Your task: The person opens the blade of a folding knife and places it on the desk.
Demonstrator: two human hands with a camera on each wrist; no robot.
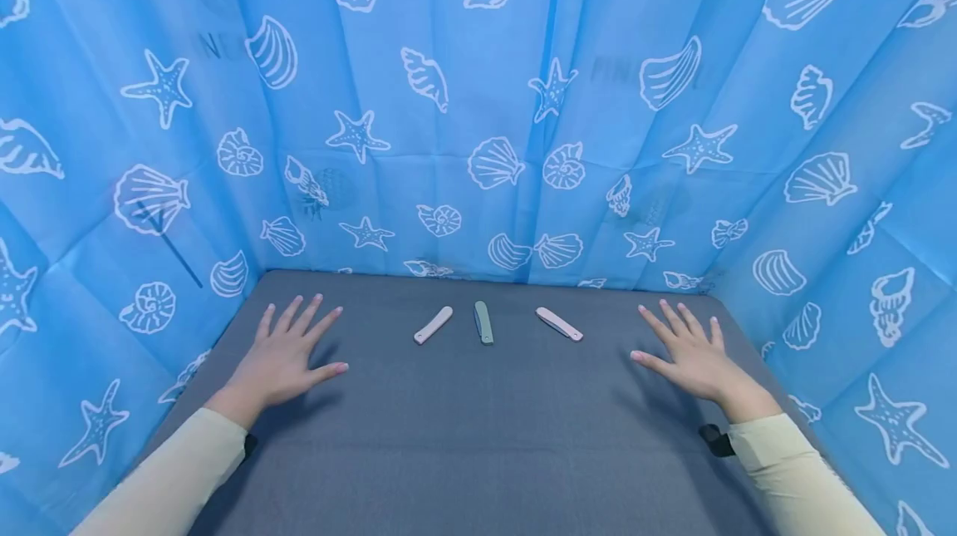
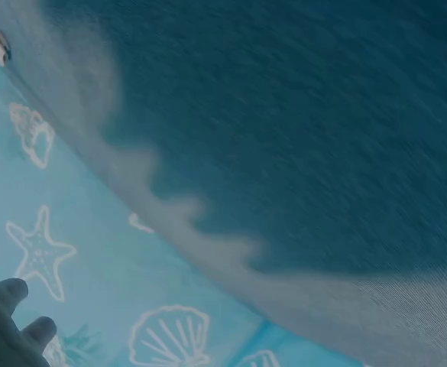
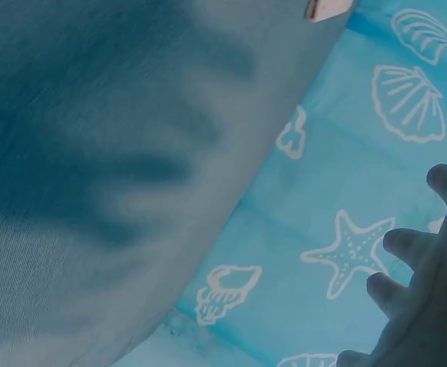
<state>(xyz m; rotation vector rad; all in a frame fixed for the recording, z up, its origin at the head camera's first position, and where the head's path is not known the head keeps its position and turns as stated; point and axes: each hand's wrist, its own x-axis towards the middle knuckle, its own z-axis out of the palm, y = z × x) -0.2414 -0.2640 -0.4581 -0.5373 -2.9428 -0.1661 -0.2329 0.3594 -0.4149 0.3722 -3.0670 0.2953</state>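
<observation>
Blue shell-print curtain [image 1: 456, 120] walls the back and both sides; grey table [image 1: 478, 453] before you. Your left hand [image 1: 284, 360] and right hand [image 1: 695, 360] hang over its two sides, fingers spread straight, gripping nothing. Between them, toward the far edge, well apart from both: slim white folder [image 1: 434, 326], green folder [image 1: 483, 323], pink folder [image 1: 559, 325], left to right. Reads as a ready pose, no handling begun. Next move likely calls for an inward reach and fingertip pinch. Bare tabletop nearer you gives room; curtain hangs right along the far edge.
</observation>
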